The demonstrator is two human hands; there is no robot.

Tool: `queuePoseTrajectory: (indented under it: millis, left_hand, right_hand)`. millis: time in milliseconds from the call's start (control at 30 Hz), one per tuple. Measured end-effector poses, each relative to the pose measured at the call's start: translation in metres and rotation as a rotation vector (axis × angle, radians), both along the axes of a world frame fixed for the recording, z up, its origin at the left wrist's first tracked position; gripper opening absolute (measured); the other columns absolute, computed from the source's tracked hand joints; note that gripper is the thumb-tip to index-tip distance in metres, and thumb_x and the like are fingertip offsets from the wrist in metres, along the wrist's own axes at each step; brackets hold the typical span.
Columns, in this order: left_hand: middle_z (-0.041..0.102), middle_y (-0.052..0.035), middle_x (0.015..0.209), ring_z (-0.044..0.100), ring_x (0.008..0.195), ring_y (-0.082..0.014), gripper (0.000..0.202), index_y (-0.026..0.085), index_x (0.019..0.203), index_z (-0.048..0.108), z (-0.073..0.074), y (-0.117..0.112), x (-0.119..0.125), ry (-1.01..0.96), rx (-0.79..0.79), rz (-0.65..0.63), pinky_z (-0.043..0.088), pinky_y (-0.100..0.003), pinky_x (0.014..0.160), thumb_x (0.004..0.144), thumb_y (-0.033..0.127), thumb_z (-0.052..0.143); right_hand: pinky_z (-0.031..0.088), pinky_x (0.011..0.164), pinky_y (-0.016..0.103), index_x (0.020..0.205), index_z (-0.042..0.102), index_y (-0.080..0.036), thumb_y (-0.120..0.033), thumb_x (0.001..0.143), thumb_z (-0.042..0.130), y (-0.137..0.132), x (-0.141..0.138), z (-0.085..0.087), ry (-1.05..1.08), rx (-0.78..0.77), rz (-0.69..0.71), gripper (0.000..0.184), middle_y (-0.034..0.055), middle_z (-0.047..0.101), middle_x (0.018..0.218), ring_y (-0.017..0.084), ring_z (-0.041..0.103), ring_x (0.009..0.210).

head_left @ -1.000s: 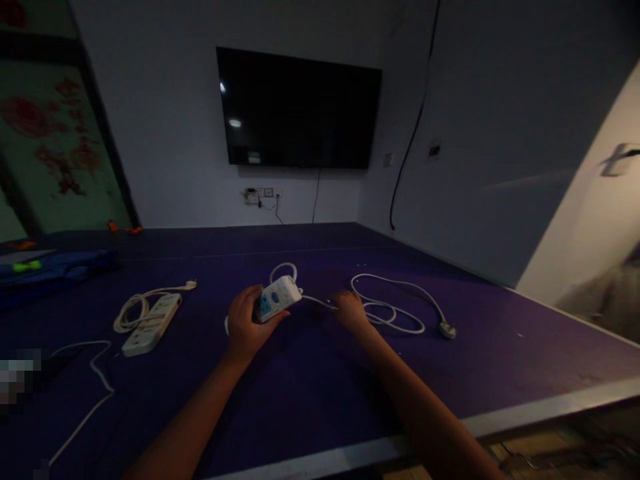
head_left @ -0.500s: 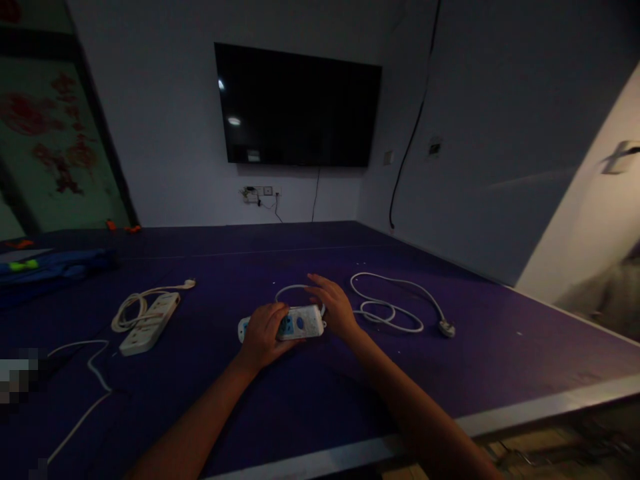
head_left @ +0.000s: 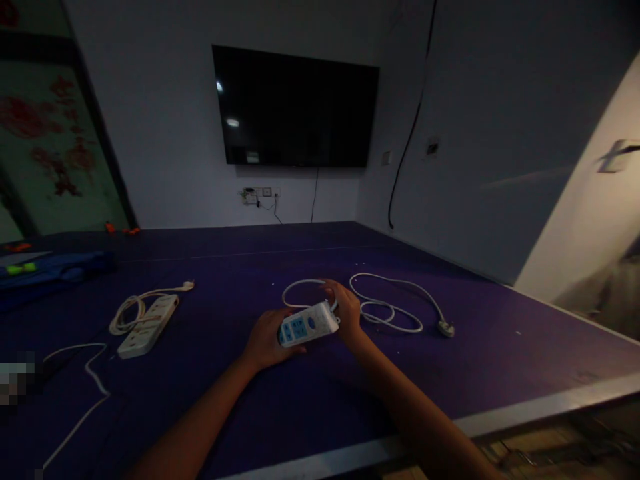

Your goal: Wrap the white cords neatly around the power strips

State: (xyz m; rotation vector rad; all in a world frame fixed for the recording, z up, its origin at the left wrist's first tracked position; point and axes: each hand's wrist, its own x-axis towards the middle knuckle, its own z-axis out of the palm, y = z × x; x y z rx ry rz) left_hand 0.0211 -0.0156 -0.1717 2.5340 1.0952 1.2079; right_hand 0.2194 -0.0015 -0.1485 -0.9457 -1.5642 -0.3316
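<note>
A white power strip [head_left: 320, 321] with blue socket faces is tilted, its right end higher. My left hand [head_left: 264, 341] is closed around its left end, thumb along the near edge. At the strip's right end, my right hand [head_left: 347, 311] has its fingers curled around the white power cord [head_left: 303, 281], close to where it leaves the strip. The cord arcs up behind the strip. Past my right hand it lies in loose loops and ends in a plug [head_left: 445, 328].
On the purple tabletop [head_left: 225, 413], a second power strip [head_left: 150, 327] lies to the left with its cord coiled over it. A thin white cable [head_left: 95, 373] runs at the front left. Blue cloth [head_left: 75, 267] lies at far left. A television [head_left: 300, 110] hangs on the wall.
My left hand has shifted from over the strip's top to its left end, and the strip has moved right and tilted. My right hand's fingers have closed around the cord.
</note>
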Motion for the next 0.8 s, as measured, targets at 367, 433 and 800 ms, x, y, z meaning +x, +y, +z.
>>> queuePoseTrajectory:
  millis: [367,433,800]
  left_hand:
    - [0.069,-0.0040,0.086,0.065,0.074,-0.0190,0.050,0.020,0.100,0.058,-0.007,-0.002,-0.001,-0.229,0.015,0.264,0.052,-0.030,0.068,0.060,0.048,0.071]
    - [0.069,-0.0036,0.083,0.065,0.072,-0.0185,0.049,0.020,0.098,0.059,-0.005,-0.002,-0.001,-0.292,0.002,0.297,0.051,-0.029,0.066,0.060,0.049,0.070]
    - [0.067,-0.0052,0.072,0.063,0.064,-0.0206,0.047,0.017,0.082,0.059,0.008,0.004,-0.005,-0.544,-0.180,0.580,0.046,-0.028,0.057,0.059,0.058,0.065]
  right_hand:
    - [0.043,0.086,0.034,0.088,0.060,-0.019,-0.035,0.087,0.045,0.004,0.000,0.007,0.111,-0.233,0.413,0.021,0.0093,0.064,0.104,0.021,0.058,0.099]
    - [0.045,0.082,0.032,0.089,0.059,-0.019,-0.040,0.086,0.046,0.008,-0.006,0.003,0.165,-0.367,0.515,0.025,0.0066,0.065,0.092,0.019,0.059,0.091]
    - [0.043,0.049,0.024,0.091,0.058,-0.017,-0.062,0.083,0.040,0.011,-0.033,-0.022,0.303,-0.870,0.890,0.048,-0.0063,0.043,0.054,0.007,0.042,0.041]
